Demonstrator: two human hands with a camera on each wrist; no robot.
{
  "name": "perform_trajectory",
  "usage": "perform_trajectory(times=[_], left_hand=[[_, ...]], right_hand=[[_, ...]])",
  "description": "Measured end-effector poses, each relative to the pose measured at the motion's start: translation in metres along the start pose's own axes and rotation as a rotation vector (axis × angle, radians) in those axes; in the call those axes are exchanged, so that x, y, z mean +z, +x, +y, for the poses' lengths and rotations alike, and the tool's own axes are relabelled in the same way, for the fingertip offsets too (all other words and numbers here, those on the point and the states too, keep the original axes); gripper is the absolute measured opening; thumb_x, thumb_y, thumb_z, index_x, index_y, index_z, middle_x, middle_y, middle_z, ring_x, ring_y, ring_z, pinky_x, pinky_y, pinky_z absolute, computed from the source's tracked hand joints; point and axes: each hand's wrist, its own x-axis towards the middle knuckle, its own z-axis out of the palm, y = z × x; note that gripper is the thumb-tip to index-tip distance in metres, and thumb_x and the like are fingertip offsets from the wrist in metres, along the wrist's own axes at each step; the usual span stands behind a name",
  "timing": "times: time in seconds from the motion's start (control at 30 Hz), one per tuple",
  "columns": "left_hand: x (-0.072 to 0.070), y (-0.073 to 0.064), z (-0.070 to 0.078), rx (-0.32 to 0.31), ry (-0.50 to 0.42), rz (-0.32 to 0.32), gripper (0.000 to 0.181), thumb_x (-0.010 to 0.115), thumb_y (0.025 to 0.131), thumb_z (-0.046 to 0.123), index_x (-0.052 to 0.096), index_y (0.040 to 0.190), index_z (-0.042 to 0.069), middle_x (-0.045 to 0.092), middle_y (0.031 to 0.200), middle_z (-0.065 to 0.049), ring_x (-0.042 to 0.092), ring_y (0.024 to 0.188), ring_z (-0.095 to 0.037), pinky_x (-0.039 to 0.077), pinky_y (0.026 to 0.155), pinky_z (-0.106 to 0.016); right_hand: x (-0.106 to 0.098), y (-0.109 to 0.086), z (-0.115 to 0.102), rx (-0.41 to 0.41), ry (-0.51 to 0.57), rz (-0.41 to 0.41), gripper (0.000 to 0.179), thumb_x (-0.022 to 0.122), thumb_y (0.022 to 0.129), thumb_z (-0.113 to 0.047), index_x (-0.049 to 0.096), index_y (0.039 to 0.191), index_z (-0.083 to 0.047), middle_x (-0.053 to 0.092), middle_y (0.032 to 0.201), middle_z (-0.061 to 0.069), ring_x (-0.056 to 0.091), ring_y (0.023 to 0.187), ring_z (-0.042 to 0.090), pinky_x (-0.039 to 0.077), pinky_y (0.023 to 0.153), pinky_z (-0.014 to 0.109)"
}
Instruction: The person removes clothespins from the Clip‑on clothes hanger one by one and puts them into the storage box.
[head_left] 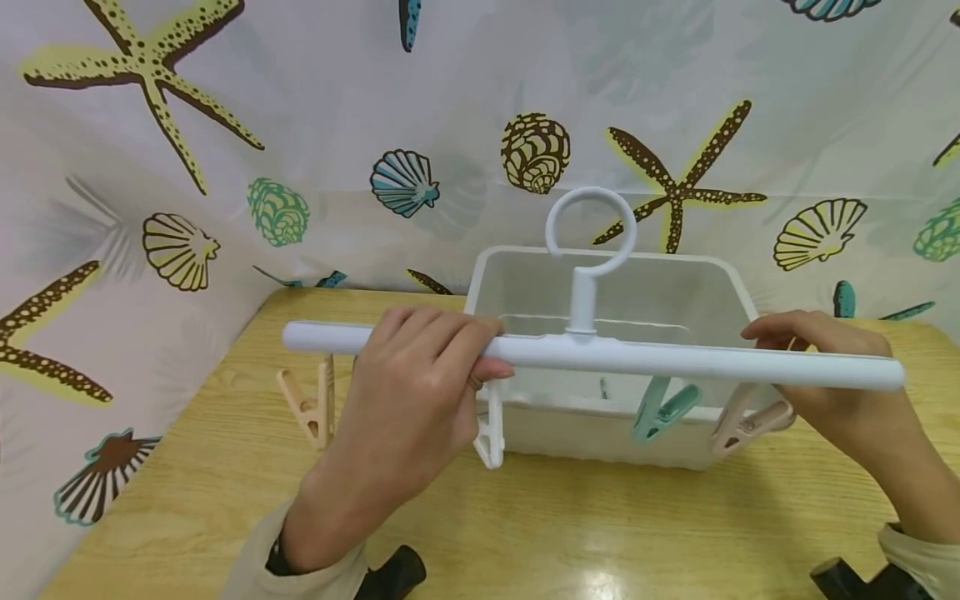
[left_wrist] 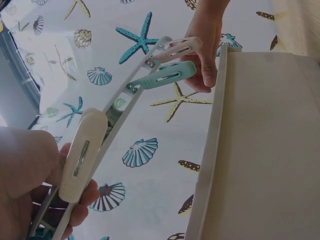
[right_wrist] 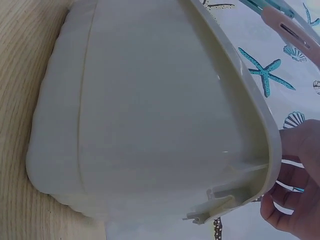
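My left hand [head_left: 420, 392] grips the bar of a white clip hanger [head_left: 675, 360] left of its round hook, holding it level in front of a white plastic bin [head_left: 600, 429]. Several clothespins hang from the bar: a peach one [head_left: 306, 408] at the left, a white one [head_left: 491, 433] beside the left hand, a teal one [head_left: 663, 410] and a pink one [head_left: 750, 421] toward the right. Behind the bar's right end, my right hand [head_left: 840, 350] has loosely bent fingers. In the right wrist view, its fingertips are right at the bin's rim [right_wrist: 274, 150].
The bin stands on a light wooden table [head_left: 225, 467], near the table's back edge. A white cloth [head_left: 315, 108] printed with shells and starfish hangs behind and along the left side.
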Motion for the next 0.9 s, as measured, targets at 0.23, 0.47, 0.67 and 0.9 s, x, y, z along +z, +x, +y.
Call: perform_trajectory(times=[0.23,0.47,0.67,0.9], left_hand=[[0.0,0.0,0.0,0.0,0.005,0.005,0.015,0.068,0.088,0.011,0.066,0.092,-0.003,0.068,0.083,-0.009,0.063,0.076,-0.027,0.048,0.077,-0.041],[-0.005,0.0,-0.003,-0.009,0.014,0.013,0.014,0.062,0.092,0.01,0.066,0.092,-0.003,0.068,0.084,-0.01,0.063,0.079,-0.028,0.047,0.079,-0.042],[-0.009,-0.001,-0.005,-0.019,0.01,0.045,0.015,0.061,0.093,0.011,0.066,0.092,-0.003,0.068,0.086,-0.012,0.063,0.081,-0.029,0.046,0.078,-0.042],[-0.009,-0.001,-0.005,-0.023,0.006,0.04,0.015,0.062,0.093,0.011,0.066,0.093,-0.003,0.068,0.087,-0.011,0.063,0.082,-0.028,0.046,0.08,-0.042]], right_hand=[[-0.002,0.0,-0.001,0.003,0.034,0.002,0.044,0.074,0.058,0.021,0.07,0.094,-0.003,0.066,0.081,-0.003,0.048,0.074,-0.011,0.038,0.065,0.008],[-0.009,-0.004,-0.004,0.119,0.07,-0.052,0.04,0.078,0.062,0.019,0.072,0.094,-0.004,0.069,0.091,-0.004,0.05,0.079,-0.012,0.038,0.071,0.007],[-0.013,-0.006,-0.013,0.124,0.079,-0.146,0.037,0.079,0.065,0.016,0.071,0.093,-0.007,0.067,0.085,-0.007,0.053,0.076,-0.007,0.039,0.072,0.009],[-0.014,-0.012,-0.027,0.063,0.11,-0.278,0.042,0.08,0.067,0.011,0.072,0.097,-0.017,0.065,0.096,-0.008,0.057,0.079,-0.001,0.047,0.066,0.016]])
